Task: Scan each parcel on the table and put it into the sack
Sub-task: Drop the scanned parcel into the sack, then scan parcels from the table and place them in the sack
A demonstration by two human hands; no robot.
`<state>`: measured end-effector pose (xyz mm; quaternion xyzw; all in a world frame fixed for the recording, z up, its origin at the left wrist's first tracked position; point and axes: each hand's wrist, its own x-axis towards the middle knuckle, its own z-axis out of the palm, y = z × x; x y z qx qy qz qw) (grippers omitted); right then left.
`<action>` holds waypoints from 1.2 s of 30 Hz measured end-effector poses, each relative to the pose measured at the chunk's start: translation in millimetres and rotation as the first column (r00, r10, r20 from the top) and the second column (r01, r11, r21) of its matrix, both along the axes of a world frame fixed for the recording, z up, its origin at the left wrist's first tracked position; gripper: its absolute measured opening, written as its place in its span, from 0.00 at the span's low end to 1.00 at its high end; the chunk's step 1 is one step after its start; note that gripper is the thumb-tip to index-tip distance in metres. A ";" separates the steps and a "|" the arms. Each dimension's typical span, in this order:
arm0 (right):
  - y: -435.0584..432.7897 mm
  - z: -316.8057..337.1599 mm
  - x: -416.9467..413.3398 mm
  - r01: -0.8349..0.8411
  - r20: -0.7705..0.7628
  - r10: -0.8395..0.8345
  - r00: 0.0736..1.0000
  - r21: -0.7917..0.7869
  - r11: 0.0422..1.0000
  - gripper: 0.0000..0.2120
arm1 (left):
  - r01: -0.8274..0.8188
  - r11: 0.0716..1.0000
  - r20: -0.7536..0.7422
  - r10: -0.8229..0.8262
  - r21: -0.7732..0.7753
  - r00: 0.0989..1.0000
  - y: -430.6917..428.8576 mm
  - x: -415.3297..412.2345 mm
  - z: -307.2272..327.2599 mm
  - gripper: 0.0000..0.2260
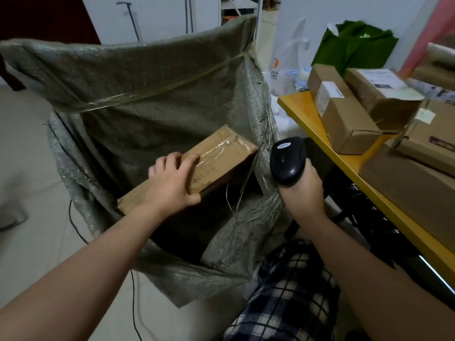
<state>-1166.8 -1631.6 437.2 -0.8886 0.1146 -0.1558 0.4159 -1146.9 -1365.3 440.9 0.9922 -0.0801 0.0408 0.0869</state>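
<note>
A long brown cardboard parcel (216,158), sealed with clear tape, hangs over the open mouth of the grey-green woven sack (138,77). My left hand (172,180) grips it from above, fingers over its top and thumb on the near side. My right hand (301,190) holds a black handheld barcode scanner (286,159) upright, just right of the sack's rim. Several more cardboard parcels (349,126) lie piled on the yellow table (302,112) at the right.
A green bag (354,45) and a white plastic bag (288,57) stand behind the table. A black cable (134,303) runs over the tiled floor beside the sack. My checked trousers (288,291) are at the bottom.
</note>
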 end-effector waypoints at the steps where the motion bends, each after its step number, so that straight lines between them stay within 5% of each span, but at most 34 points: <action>1: 1.8 2.0 -3.9 0.010 0.005 -0.010 1.000 0.010 1.000 0.17 | 0.032 0.999 -0.045 -0.032 -0.001 0.998 -0.5 -1.3 -4.0 0.42; 9: 12.6 -6.3 -8.4 -0.020 0.016 0.024 1.000 -0.187 0.982 0.12 | 0.037 0.992 -0.176 -0.016 0.118 0.984 -17.7 25.3 -51.2 0.41; 15: 6.6 -36.1 10.7 -0.040 -0.036 0.038 0.999 -0.057 0.998 0.13 | 0.087 0.979 -0.354 -0.016 0.185 0.935 -30.5 67.8 -117.5 0.41; 20: 6.2 -57.3 31.3 -0.042 -0.009 0.042 0.999 0.041 0.998 0.16 | 0.007 0.989 -0.443 0.060 0.149 0.895 -22.4 96.8 -159.2 0.29; 23: 3.3 -63.4 39.2 -0.035 -0.053 0.039 0.998 0.068 0.997 0.16 | -0.041 0.983 -0.384 0.107 0.177 0.917 -19.3 96.9 -153.9 0.27; 30: -8.5 -57.8 39.6 -0.081 -0.245 0.077 0.967 -0.010 0.997 0.19 | 0.101 0.995 -0.159 -0.097 0.013 0.982 -48.2 76.3 -77.4 0.22; 36: -13.1 -26.7 6.6 0.027 -0.164 -0.007 0.986 0.120 0.992 0.24 | 0.294 0.948 -0.018 -0.298 -0.123 0.954 -94.5 52.7 -23.1 0.20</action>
